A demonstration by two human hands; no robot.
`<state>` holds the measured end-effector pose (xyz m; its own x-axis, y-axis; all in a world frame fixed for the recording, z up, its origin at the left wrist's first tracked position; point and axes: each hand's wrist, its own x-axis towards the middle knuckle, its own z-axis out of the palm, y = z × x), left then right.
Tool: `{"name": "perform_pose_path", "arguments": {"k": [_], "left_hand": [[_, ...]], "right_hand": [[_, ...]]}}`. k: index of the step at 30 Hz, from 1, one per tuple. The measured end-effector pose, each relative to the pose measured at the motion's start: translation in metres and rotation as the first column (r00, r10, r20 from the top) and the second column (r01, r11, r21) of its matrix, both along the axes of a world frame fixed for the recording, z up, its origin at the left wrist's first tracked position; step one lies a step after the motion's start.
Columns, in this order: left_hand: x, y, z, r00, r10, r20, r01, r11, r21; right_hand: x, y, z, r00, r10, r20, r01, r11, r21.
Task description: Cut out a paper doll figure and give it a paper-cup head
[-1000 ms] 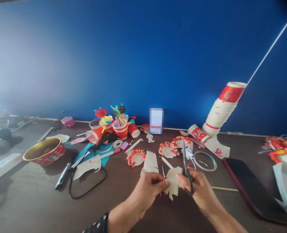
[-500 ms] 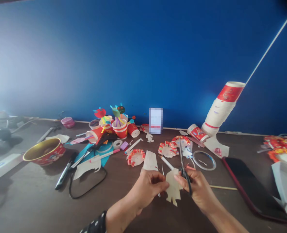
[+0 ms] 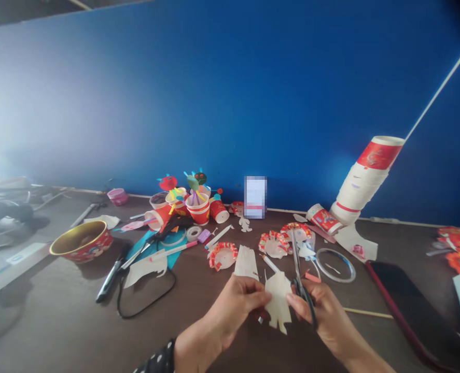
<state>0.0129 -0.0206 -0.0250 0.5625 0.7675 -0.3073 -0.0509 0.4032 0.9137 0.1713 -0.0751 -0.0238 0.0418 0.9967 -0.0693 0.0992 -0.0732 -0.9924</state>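
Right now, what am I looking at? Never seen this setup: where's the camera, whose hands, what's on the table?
No machine: one camera on a person's head, looking forward and down at their own bare hands. The left hand pinches a pale paper cutout; the right hand holds black scissors at its edge. On the brown table: decorated paper cups, a leaning stack of cups, a gold-lined bowl, paper scraps, a dark phone.

Matt cream paper cutout [image 3: 278, 301], black-handled metal scissors [image 3: 298, 277], dull brown table [image 3: 58, 321].
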Motion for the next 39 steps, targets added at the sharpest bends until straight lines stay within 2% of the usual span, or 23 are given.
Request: {"name": "perform_pose_path", "arguments": {"k": [3, 6, 9, 11, 13, 14, 15, 17, 19, 24, 27, 28, 29, 32, 35, 37, 39], "left_hand": [[-0.002, 0.004, 0.004, 0.99, -0.04, -0.134, 0.059, 0.988, 0.141], [-0.014, 0.02, 0.013, 0.965, 0.019, -0.263, 0.066, 0.948, 0.311], [-0.036, 0.046, 0.02, 0.929, 0.262, -0.262, -0.113, 0.874, 0.473], [-0.053, 0.066, 0.021, 0.905, 0.368, -0.213, -0.226, 0.84, 0.493], [-0.07, 0.083, 0.017, 0.833, 0.511, -0.215, -0.322, 0.762, 0.562], [-0.078, 0.09, 0.015, 0.788, 0.565, -0.246, -0.33, 0.724, 0.606], [-0.085, 0.095, 0.012, 0.733, 0.604, -0.312, -0.298, 0.698, 0.651], [-0.096, 0.103, 0.007, 0.576, 0.645, -0.502, -0.114, 0.672, 0.732], [-0.102, 0.106, 0.003, 0.503, 0.668, -0.549, -0.064, 0.662, 0.746], [-0.101, 0.105, 0.0, 0.396, 0.701, -0.593, -0.003, 0.647, 0.762], [-0.093, 0.098, 0.003, 0.332, 0.763, -0.555, 0.013, 0.585, 0.811], [-0.089, 0.094, 0.004, 0.315, 0.798, -0.515, 0.022, 0.536, 0.844], [-0.084, 0.089, 0.006, 0.354, 0.795, -0.492, 0.039, 0.513, 0.857], [-0.064, 0.072, 0.009, 0.533, 0.707, -0.465, 0.024, 0.537, 0.843], [-0.044, 0.057, 0.005, 0.674, 0.566, -0.474, 0.055, 0.602, 0.796], [-0.035, 0.051, 0.0, 0.722, 0.5, -0.478, 0.057, 0.646, 0.761], [-0.029, 0.049, -0.007, 0.757, 0.463, -0.462, 0.06, 0.654, 0.754]], "right_hand": [[0.0, 0.0, -0.002, 1.0, -0.013, -0.002, 0.013, 1.0, -0.015], [0.003, 0.001, -0.006, 0.991, -0.13, 0.034, 0.129, 0.991, 0.025], [0.008, 0.004, -0.011, 0.967, -0.251, 0.053, 0.248, 0.967, 0.054], [0.01, 0.006, -0.013, 0.954, -0.292, 0.069, 0.288, 0.956, 0.055], [0.01, 0.007, -0.014, 0.949, -0.302, 0.093, 0.296, 0.953, 0.071], [0.01, 0.007, -0.014, 0.948, -0.299, 0.106, 0.291, 0.953, 0.082], [0.01, 0.007, -0.014, 0.949, -0.293, 0.118, 0.284, 0.955, 0.089], [0.009, 0.007, -0.015, 0.952, -0.276, 0.135, 0.265, 0.96, 0.095], [0.008, 0.007, -0.014, 0.952, -0.271, 0.142, 0.259, 0.961, 0.095], [0.007, 0.007, -0.011, 0.942, -0.294, 0.159, 0.279, 0.954, 0.112], [0.008, 0.008, -0.013, 0.942, -0.293, 0.162, 0.278, 0.954, 0.111], [0.008, 0.008, -0.014, 0.944, -0.289, 0.16, 0.275, 0.956, 0.107], [0.009, 0.008, -0.016, 0.946, -0.284, 0.156, 0.271, 0.957, 0.101], [0.009, 0.008, -0.02, 0.95, -0.274, 0.147, 0.266, 0.961, 0.076], [0.008, 0.008, -0.018, 0.947, -0.279, 0.157, 0.271, 0.96, 0.071], [0.006, 0.007, -0.015, 0.946, -0.279, 0.169, 0.267, 0.96, 0.087], [0.005, 0.006, -0.012, 0.946, -0.273, 0.176, 0.258, 0.961, 0.104]]}}
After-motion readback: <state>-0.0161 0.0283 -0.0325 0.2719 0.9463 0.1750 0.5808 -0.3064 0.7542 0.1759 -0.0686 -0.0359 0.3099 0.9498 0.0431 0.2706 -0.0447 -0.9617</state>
